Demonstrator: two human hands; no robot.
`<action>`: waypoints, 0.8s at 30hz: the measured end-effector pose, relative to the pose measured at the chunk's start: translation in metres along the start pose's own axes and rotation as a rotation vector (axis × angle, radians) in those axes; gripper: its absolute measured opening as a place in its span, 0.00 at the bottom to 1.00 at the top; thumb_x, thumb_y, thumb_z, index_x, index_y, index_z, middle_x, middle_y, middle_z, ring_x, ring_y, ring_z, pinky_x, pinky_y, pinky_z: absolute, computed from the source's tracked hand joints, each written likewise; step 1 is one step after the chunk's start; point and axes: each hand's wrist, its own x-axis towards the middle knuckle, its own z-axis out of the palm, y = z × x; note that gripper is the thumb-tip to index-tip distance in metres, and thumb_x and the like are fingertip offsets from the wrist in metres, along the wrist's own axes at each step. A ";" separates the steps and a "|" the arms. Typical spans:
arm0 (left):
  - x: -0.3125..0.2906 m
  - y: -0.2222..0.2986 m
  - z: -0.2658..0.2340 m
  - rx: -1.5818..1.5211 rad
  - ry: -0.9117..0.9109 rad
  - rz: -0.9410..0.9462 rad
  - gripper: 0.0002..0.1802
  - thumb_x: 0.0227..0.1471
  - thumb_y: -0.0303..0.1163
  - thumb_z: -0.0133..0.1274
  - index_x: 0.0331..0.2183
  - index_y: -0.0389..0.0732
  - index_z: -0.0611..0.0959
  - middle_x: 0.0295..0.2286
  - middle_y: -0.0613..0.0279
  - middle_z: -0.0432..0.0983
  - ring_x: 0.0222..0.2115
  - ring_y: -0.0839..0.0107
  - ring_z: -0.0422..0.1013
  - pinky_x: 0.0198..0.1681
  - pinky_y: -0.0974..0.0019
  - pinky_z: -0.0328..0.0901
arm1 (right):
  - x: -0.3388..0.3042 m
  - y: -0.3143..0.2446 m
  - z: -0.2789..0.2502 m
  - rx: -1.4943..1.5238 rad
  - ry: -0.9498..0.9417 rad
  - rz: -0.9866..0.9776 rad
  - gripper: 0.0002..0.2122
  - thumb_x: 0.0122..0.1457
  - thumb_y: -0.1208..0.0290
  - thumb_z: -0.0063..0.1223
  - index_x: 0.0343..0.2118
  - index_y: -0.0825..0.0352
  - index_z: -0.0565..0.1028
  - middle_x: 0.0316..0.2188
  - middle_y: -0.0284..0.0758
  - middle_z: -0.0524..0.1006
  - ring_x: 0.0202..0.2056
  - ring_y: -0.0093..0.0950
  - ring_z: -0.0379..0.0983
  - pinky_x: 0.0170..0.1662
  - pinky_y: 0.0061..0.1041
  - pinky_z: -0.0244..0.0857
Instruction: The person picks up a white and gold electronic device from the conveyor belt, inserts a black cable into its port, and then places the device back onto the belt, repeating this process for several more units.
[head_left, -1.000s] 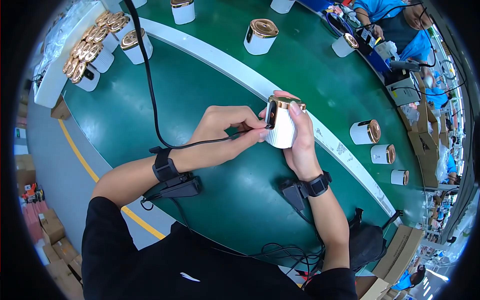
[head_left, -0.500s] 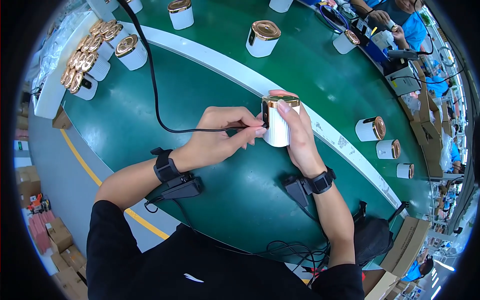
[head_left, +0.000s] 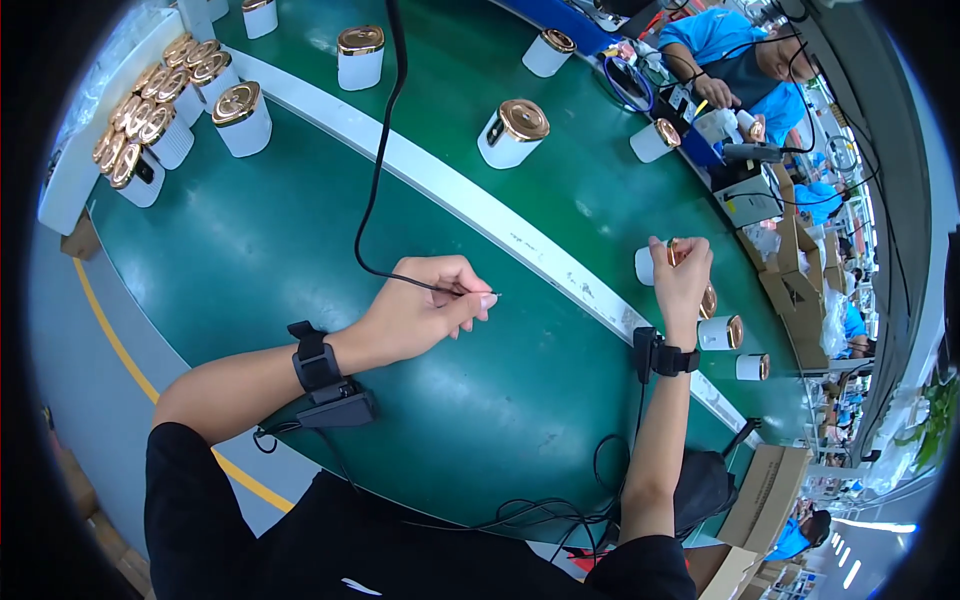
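A thin black cable (head_left: 372, 200) hangs down from above, and my left hand (head_left: 425, 305) pinches its end between thumb and fingers. The small plug tip (head_left: 497, 294) pokes out past the fingertips, touching nothing. Beyond the white rail, my right hand (head_left: 684, 285) has its fingers around a white canister (head_left: 644, 266) with a gold lid, lying toward its side over the green surface. The hand covers much of the lid. Another canister (head_left: 709, 300) is partly hidden behind that hand, with two more, a nearer canister (head_left: 720, 333) and a smaller-looking canister (head_left: 752, 367), beside the wrist.
A white rail (head_left: 500, 225) crosses the green table (head_left: 280, 290) diagonally. Several gold-lidded canisters (head_left: 150, 125) crowd the far left, and others stand beyond the rail. A co-worker (head_left: 740, 60) in blue sits at the far right. Loose cables (head_left: 560, 515) and a black bag (head_left: 705, 492) lie near my right forearm.
The canister has left the plug and gone right, across the rail, in my right hand. My left hand still holds the cable end. The whole view has shifted.
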 end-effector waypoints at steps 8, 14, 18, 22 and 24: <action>0.006 0.005 -0.016 0.027 -0.037 0.019 0.04 0.57 0.26 0.55 0.31 0.36 0.79 0.28 0.60 0.79 0.25 0.80 0.73 0.25 0.76 0.68 | 0.151 -0.075 0.067 0.016 0.223 0.192 0.33 0.48 0.46 0.63 0.46 0.74 0.72 0.50 0.53 0.70 0.53 0.48 0.66 0.55 0.41 0.62; -0.015 0.017 -0.006 -0.029 -0.194 0.004 0.04 0.57 0.26 0.55 0.31 0.35 0.79 0.28 0.61 0.78 0.26 0.80 0.73 0.25 0.75 0.69 | 0.191 0.051 0.109 0.340 0.223 0.447 0.45 0.45 0.45 0.65 0.56 0.77 0.59 0.49 0.53 0.72 0.57 0.41 0.65 0.54 0.45 0.64; -0.036 0.018 -0.020 -0.020 -0.121 0.005 0.04 0.58 0.25 0.54 0.31 0.34 0.79 0.28 0.61 0.78 0.26 0.79 0.73 0.26 0.75 0.69 | 0.147 -0.009 0.103 0.785 0.207 0.410 0.37 0.48 0.45 0.62 0.52 0.71 0.65 0.41 0.42 0.76 0.49 0.35 0.71 0.51 0.45 0.66; -0.035 0.014 -0.027 -0.002 -0.010 0.165 0.04 0.57 0.23 0.53 0.34 0.32 0.79 0.30 0.59 0.78 0.27 0.78 0.74 0.28 0.74 0.70 | 0.063 -0.105 0.067 1.563 0.099 0.449 0.20 0.58 0.52 0.53 0.43 0.64 0.71 0.36 0.35 0.75 0.33 0.34 0.74 0.39 0.33 0.72; -0.034 0.015 -0.031 0.067 0.032 0.300 0.04 0.56 0.22 0.54 0.35 0.32 0.79 0.30 0.58 0.78 0.28 0.77 0.75 0.29 0.74 0.70 | 0.009 -0.126 0.054 1.634 -0.177 0.459 0.20 0.59 0.51 0.50 0.45 0.63 0.70 0.40 0.38 0.74 0.32 0.33 0.74 0.36 0.30 0.72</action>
